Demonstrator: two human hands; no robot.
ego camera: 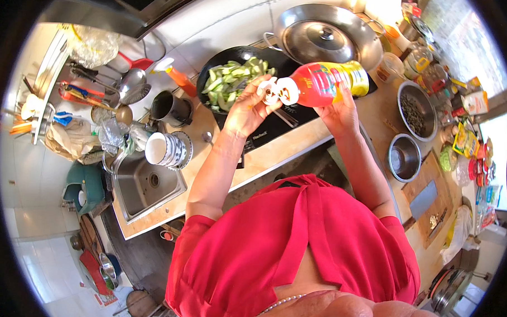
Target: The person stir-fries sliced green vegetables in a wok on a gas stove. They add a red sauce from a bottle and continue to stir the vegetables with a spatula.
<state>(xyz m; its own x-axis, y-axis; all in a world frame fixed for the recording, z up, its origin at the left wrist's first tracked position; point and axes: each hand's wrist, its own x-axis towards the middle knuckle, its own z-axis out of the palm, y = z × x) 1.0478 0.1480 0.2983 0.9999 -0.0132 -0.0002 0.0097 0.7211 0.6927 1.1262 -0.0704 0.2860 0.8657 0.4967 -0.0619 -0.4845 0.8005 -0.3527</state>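
My right hand point(340, 106) grips the body of a red-and-yellow plastic seasoning bottle point(319, 85) from below. The bottle lies nearly level, its mouth end pointing left. Its white flip cap point(288, 92) stands open, with brown residue inside. My left hand point(247, 106) holds the hinged lid point(269, 93) between thumb and fingers. Behind that hand, a black wok point(204, 71) holds sliced green vegetables point(227, 80). Under the bottle, a metal utensil handle point(285, 117) slants across the black cooktop point(264, 136).
A steel wok with a lid point(302, 34) stands behind the bottle. At left are stacked bowls point(155, 149) and a sink point(123, 170). On the right stand two metal bowls point(404, 157) point(431, 123), near a cleaver point(423, 200) on a cutting board point(439, 173).
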